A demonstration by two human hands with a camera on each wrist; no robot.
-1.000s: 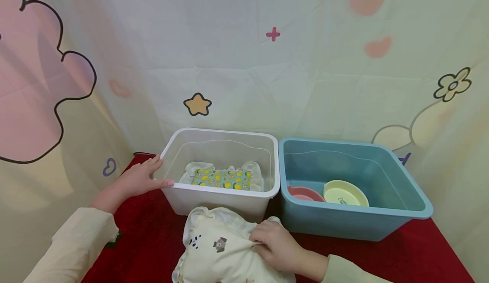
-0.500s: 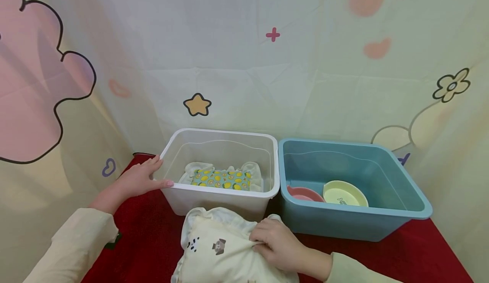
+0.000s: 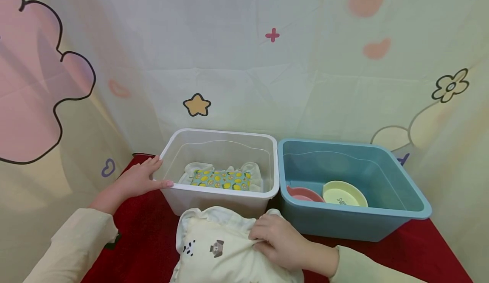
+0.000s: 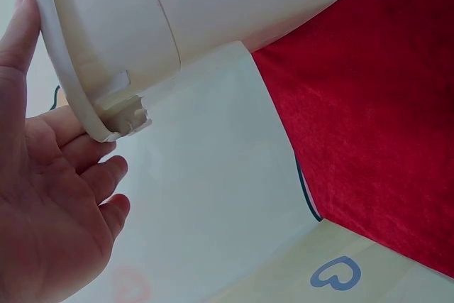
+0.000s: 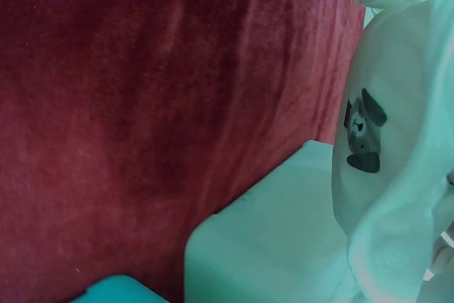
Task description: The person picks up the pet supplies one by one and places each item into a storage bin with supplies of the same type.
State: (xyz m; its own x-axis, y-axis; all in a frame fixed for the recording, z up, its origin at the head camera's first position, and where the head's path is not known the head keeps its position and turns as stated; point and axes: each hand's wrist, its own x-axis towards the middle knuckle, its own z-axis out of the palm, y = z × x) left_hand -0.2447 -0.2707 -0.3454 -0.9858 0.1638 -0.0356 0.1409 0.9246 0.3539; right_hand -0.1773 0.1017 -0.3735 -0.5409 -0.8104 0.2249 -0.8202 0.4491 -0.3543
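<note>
My left hand [image 3: 142,180] rests on the front left corner of the white bin [image 3: 225,193]. Its thumb lies along the front rim and its fingers touch the left rim; in the left wrist view the outer fingers bend loosely below the rim [image 4: 67,69]. With my right hand [image 3: 278,241] I pinch the upper right part of a cream pillow [image 3: 214,264] with a frilled edge and dog prints. The pillow is in front of the white bin, its lower part cut off by the frame. In the right wrist view the pillow [image 5: 386,175] fills the right side, the hand mostly hidden.
Inside the white bin lies a small lemon-print pillow [image 3: 221,180] with a white frill. Beside that bin stands a blue bin [image 3: 355,219] with a pink dish [image 3: 304,193] and a pale yellow dish [image 3: 344,191]. Red cloth [image 3: 141,232] covers the table, and a printed curtain hangs behind.
The cream pillow's left side has shifted slightly left, and its upper edge has risen a little, with my right hand still on it. My left hand has not moved.
</note>
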